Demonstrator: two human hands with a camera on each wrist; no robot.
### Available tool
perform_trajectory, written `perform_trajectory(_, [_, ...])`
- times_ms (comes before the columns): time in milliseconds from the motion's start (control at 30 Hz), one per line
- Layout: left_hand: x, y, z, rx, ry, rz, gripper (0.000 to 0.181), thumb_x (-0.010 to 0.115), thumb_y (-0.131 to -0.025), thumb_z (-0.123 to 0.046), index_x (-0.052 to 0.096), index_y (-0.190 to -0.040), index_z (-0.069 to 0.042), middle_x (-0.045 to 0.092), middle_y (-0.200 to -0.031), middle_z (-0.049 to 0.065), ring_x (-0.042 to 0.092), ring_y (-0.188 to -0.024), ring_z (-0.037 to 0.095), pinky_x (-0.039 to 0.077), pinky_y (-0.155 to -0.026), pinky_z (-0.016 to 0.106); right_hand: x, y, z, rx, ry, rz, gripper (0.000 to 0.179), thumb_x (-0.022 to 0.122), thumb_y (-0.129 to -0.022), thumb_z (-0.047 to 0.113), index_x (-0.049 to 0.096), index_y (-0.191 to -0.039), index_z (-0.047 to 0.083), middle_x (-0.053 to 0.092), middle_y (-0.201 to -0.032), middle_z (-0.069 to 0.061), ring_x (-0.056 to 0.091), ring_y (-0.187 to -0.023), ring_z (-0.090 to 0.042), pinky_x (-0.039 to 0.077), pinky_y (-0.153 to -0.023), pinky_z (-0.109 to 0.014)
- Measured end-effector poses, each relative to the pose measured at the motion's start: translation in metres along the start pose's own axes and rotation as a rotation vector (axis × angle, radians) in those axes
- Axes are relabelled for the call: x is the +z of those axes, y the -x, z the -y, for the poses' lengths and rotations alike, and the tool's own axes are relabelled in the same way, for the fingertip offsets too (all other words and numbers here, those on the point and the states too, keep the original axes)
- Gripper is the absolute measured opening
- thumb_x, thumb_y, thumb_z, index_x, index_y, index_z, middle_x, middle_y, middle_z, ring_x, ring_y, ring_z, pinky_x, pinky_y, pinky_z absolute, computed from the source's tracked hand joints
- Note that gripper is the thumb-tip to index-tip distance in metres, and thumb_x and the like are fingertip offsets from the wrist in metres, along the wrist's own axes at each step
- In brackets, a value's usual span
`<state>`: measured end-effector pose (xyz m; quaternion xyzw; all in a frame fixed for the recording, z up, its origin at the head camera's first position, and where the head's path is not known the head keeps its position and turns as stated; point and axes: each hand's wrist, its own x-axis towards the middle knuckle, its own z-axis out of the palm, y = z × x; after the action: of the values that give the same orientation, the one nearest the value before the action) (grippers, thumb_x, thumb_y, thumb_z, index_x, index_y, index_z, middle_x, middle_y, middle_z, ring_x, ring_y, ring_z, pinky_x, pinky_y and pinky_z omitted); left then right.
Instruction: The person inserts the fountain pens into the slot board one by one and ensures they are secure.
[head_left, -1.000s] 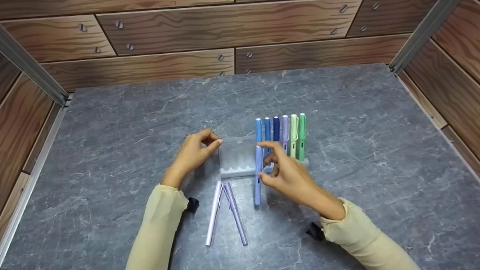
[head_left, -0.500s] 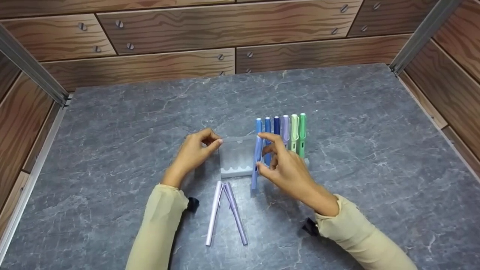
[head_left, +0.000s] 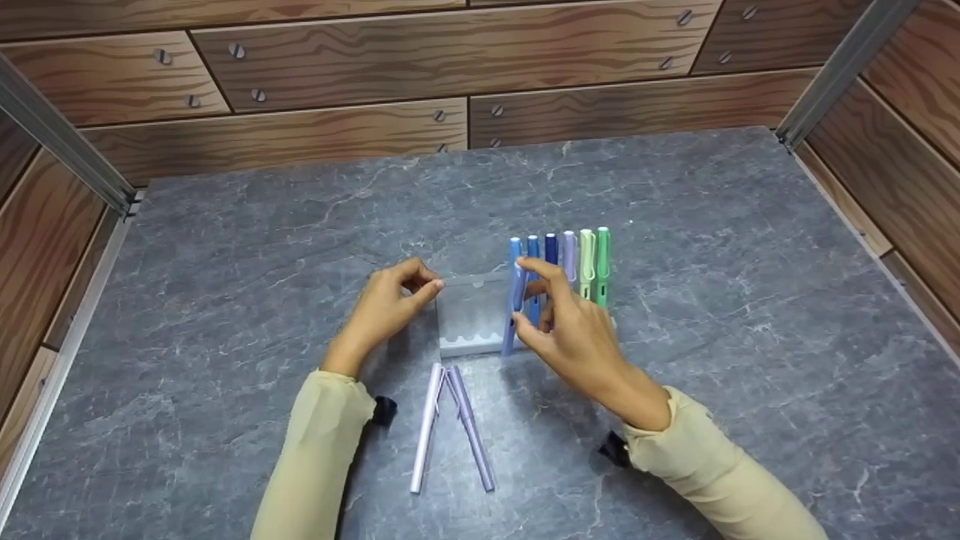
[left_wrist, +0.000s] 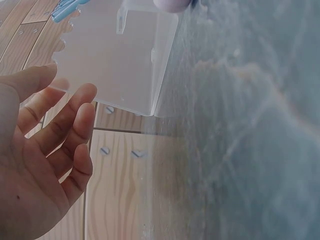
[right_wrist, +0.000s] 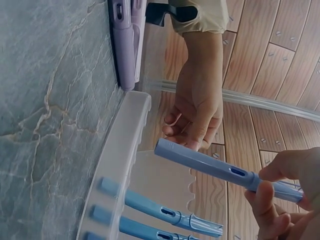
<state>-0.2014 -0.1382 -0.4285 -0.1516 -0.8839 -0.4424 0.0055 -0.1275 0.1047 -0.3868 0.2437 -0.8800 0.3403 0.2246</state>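
Note:
My left hand (head_left: pixel 386 307) pinches the upper left corner of a clear pen stand (left_wrist: pixel 107 55) between thumb and index finger; its other fingers are loosely bent. With thumb and fingertips my right hand (head_left: pixel 577 337) holds a periwinkle blue pen (right_wrist: pixel 210 167) by its capped end. That pen tilts over the stand's notched front rail, its barrel end downward and apart from the rail in the right wrist view. Several pens stand in the right part of the stand, from a light blue pen (right_wrist: pixel 165 212) to a green pen (head_left: pixel 603 259). The notches on the left hold none.
On the table in front of the stand lie a pale lilac pen (head_left: pixel 426 431) and a darker purple pen (head_left: pixel 472 431), their tops close together. Wood-patterned panels (head_left: pixel 330 67) wall in the grey marbled tabletop (head_left: pixel 225 300).
My right hand has carried the periwinkle pen up and away from me, from in front of the stand to over its front rail. My left hand has stayed at the corner.

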Motion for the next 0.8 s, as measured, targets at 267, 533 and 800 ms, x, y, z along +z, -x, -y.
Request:
perform_trajectory(267, [0.000, 0.000, -0.001, 0.011, -0.001, -0.004, 0.014, 0.066, -0.091, -0.021, 0.068, -0.092, -0.007, 0.073, -0.090, 0.008, 0.064, -0.081, 0.019, 0.049, -0.076, 0.033, 0.002, -0.003, 0.000, -0.030, 0.037, -0.052, 0.061, 0.072, -0.079, 0.001, 0.042, -0.131, 0.013, 0.070, -0.092, -0.008, 0.049, -0.052, -0.007, 0.034, -0.044, -0.019])
perform_trajectory(533, [0.000, 0.000, -0.001, 0.005, 0.006, -0.010, 0.013, 0.067, -0.090, -0.020, 0.068, -0.091, -0.007, 0.072, -0.087, 0.007, 0.063, -0.080, 0.018, 0.048, -0.074, 0.031, 0.008, -0.006, -0.003, -0.033, 0.081, -0.067, 0.061, 0.073, -0.080, 0.004, 0.042, -0.130, 0.014, 0.071, -0.094, -0.009, 0.049, -0.051, -0.008, 0.032, -0.043, -0.019])
perform_trajectory(800, [0.000, 0.000, -0.001, 0.004, 0.003, -0.012, 0.014, 0.066, -0.091, -0.021, 0.068, -0.090, -0.007, 0.072, -0.087, 0.008, 0.064, -0.080, 0.020, 0.048, -0.074, 0.031, 0.014, -0.007, -0.011, -0.029, 0.109, -0.081, 0.060, 0.074, -0.079, 0.005, 0.043, -0.130, 0.014, 0.071, -0.094, -0.007, 0.049, -0.050, -0.007, 0.033, -0.042, -0.021])
